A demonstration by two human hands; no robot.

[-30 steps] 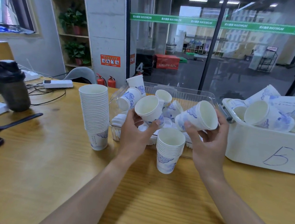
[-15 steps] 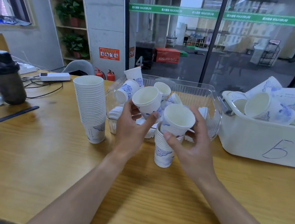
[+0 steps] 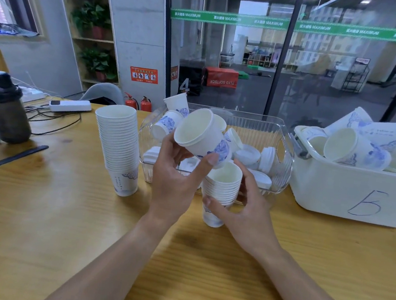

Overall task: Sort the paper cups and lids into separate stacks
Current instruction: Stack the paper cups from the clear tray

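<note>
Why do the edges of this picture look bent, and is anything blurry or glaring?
Head view: the wide-angle lens bows the table edges and the white bin; the left hand and its tilted cup look sharp, the room behind the glass wall soft with reflections; soft shadows lie under the forearms.

Shaker bottle, power strip, table

The right hand has seated its cup onto the short stack.
</note>
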